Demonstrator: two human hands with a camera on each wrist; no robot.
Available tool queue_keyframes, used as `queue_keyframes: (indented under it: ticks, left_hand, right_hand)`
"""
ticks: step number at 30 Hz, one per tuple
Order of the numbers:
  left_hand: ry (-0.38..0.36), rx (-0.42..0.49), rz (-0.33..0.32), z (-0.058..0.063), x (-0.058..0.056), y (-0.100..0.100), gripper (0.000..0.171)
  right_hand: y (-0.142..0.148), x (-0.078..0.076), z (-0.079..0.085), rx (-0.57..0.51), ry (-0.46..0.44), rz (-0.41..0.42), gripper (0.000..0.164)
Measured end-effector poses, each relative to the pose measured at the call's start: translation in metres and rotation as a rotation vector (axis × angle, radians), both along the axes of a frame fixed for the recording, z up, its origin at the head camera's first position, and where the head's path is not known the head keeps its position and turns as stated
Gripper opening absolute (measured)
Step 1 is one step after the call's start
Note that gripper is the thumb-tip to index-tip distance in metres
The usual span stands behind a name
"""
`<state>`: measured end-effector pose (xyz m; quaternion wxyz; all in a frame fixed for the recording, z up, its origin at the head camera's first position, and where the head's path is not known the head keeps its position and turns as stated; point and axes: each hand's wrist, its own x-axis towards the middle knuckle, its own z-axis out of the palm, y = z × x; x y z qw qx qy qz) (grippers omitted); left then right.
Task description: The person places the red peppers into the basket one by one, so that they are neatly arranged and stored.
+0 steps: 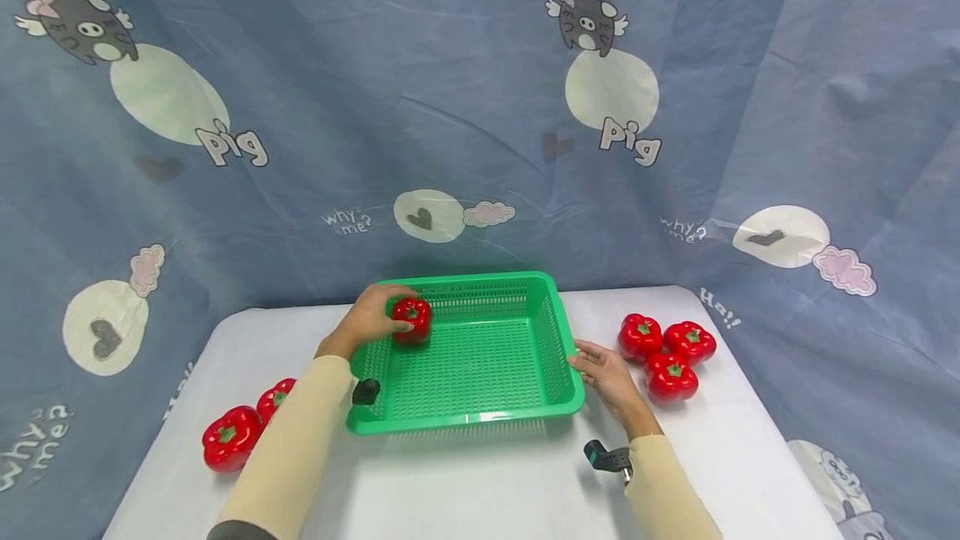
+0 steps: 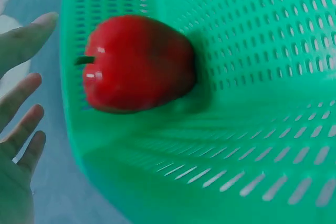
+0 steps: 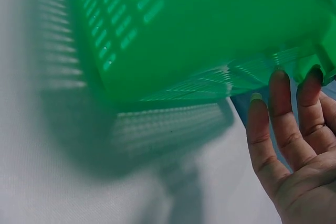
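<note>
A red bell pepper (image 1: 412, 322) sits in the far left corner of a green plastic basket (image 1: 465, 419). My left hand (image 1: 372, 314) reaches over the basket's left rim beside this pepper. In the left wrist view, the fingers of that hand (image 2: 18, 124) are spread and apart from the bell pepper (image 2: 139, 64). At the basket's right rim, my right hand (image 1: 609, 375) touches the edge. The right wrist view shows its fingers (image 3: 286, 124) extended, with their tips at the outside of the basket (image 3: 210, 30); the thumb is hidden there.
Three red bell peppers (image 1: 670, 375) cluster on the white table (image 1: 450, 490) right of the basket. More bell peppers (image 1: 231, 437) lie at the left, partly behind my left sleeve (image 1: 300, 440). A blue printed cloth (image 1: 465, 107) hangs behind the table.
</note>
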<state>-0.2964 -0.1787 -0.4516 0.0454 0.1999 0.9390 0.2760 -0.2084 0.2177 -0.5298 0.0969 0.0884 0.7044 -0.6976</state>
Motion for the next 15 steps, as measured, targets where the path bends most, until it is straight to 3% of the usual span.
queue_keyframes:
  ticks: [6,15]
  left_hand:
    - [-0.014,0.058,0.043,0.01,0.021,-0.013,0.058]
    - [0.01,0.088,0.105,0.015,0.056,-0.045,0.059]
  right_hand:
    - [0.001,0.002,0.002,-0.002,0.005,0.011,0.05]
    - [0.001,0.002,0.004,-0.037,0.021,0.047,0.051]
